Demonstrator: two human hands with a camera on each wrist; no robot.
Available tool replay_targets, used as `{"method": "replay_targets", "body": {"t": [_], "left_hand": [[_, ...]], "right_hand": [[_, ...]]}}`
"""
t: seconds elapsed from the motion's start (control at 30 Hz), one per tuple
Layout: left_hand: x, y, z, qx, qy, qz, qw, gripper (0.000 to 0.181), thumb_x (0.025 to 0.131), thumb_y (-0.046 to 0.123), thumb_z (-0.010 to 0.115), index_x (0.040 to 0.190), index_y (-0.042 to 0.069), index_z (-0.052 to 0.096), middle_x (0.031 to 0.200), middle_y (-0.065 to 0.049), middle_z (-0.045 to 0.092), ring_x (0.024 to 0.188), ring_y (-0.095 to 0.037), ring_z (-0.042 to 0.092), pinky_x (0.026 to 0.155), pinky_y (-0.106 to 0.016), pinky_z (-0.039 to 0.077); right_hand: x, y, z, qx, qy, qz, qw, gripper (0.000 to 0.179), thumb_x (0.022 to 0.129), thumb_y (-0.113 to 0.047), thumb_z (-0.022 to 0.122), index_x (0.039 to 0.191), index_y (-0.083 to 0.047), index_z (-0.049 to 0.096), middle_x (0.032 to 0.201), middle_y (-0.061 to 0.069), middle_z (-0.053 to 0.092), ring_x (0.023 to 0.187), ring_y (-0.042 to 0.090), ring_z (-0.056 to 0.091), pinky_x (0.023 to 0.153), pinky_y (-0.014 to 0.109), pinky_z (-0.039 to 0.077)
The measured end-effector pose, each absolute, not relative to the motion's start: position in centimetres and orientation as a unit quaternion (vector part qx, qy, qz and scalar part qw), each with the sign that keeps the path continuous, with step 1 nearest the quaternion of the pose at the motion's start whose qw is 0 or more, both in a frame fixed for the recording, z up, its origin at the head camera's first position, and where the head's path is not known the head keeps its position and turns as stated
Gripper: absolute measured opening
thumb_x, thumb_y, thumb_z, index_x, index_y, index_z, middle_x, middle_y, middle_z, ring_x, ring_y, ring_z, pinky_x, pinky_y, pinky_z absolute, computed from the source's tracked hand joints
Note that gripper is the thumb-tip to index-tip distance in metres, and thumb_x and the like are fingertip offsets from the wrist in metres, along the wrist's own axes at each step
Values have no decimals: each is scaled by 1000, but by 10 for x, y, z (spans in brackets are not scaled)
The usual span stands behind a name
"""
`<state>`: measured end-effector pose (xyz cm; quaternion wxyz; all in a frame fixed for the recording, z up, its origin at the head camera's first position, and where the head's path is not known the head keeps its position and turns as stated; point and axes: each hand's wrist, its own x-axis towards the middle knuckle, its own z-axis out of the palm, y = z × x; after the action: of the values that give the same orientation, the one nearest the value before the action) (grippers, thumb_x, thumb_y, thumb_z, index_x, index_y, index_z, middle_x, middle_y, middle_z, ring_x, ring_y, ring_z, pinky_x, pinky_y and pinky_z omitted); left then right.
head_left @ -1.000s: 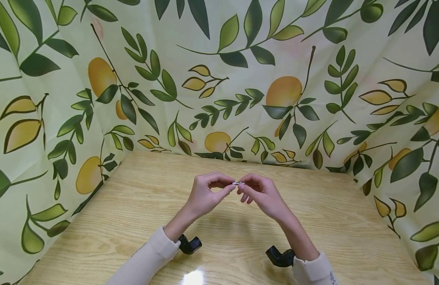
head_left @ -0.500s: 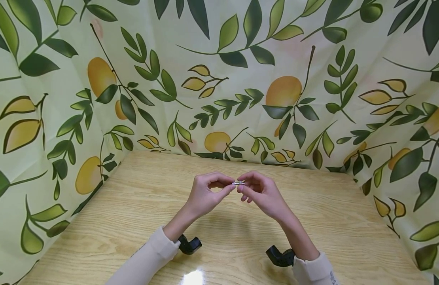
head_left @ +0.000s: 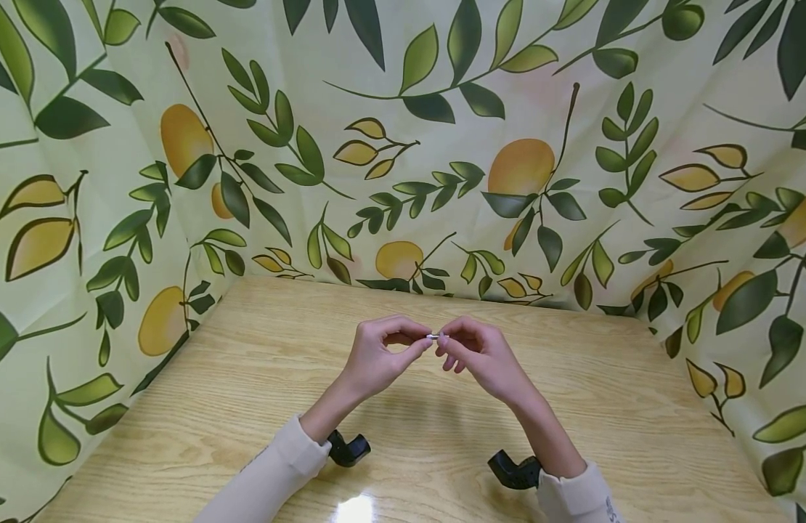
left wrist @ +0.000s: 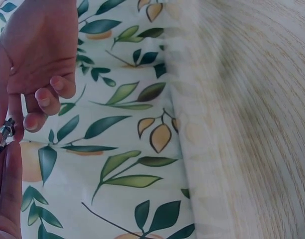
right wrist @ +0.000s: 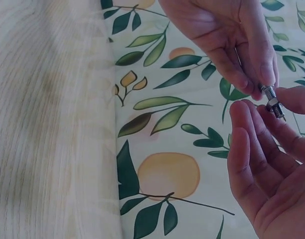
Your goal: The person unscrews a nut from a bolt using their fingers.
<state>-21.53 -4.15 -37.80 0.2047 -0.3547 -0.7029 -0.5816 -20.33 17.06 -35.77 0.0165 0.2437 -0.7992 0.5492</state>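
Threaded metal piece [right wrist: 273, 102], small and silvery, is held up above the bench [head_left: 259, 341] between the two hands. The left hand [head_left: 386, 356] pinches one end between thumb and finger; the right hand [head_left: 478, 356] has its thumb and a finger closed on the other end, its remaining fingers loosely spread. Compared with half a second ago, the right fingertips have come in over their end of the piece, so the head view shows a shorter stretch of metal between the hands. The left hand looks the same as then, and so do the arms, the pale sleeves [head_left: 266, 472] and the black wrist mounts [head_left: 349, 449].

In the head view the piece is too tiny to make out in detail. The right wrist view tells more (a wider collar around its middle, threads on either side and a thin pin at one end), but the left hand's end is mostly covered by fingertips. In the left wrist view that hand is cut off at the lower left corner, and the piece is partly hidden there too. Behind everything hangs a leaf-and-fruit patterned cloth [head_left: 442, 145], running out of frame at the top and sides
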Motion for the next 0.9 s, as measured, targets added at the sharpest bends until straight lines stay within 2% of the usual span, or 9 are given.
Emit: {"method": "replay_targets", "body": {"t": [0.1,0.27,0.47,0.7,0.9], "left_hand": [[-215,-41,-377,-355,-703,-582,204,8,88,3,81,96,3,79,92,-10,79,81,-18,77,75,-28,66],[-215,-41,-376,-354,-704,-583,199,8,88,2,81,96,3,79,92,-9,79,82,-16,77,75,-28,66],[-216,-41,-378,-357,-700,-583,204,8,89,2,80,97,3,79,92,-10,79,82,-16,77,76,-28,66],[-216,-42,-378,-357,-701,-582,205,8,88,3,81,96,4,79,92,-9,79,81,-14,77,75,-29,66],[-216,-42,-379,-356,-703,-583,201,8,89,3,80,97,4,79,92,-9,79,81,-12,76,75,-29,66]], "right_hand": [[-203,171,-358,249,-796,552,19,16,102,-10,63,112,3,65,97,22,71,70,19,72,63,31,62],[-202,172,-359,246,-794,556,24,17,100,-7,66,114,1,65,97,21,72,71,24,73,64,33,63],[-201,171,-357,241,-795,556,26,22,98,-7,70,116,2,64,93,22,69,69,17,72,64,34,63],[-202,171,-356,227,-804,549,7,20,105,-20,62,112,-2,68,96,17,72,72,34,71,64,33,62],[-203,172,-358,238,-801,549,13,19,104,-17,62,111,0,68,96,17,71,70,23,72,63,32,62]]}}
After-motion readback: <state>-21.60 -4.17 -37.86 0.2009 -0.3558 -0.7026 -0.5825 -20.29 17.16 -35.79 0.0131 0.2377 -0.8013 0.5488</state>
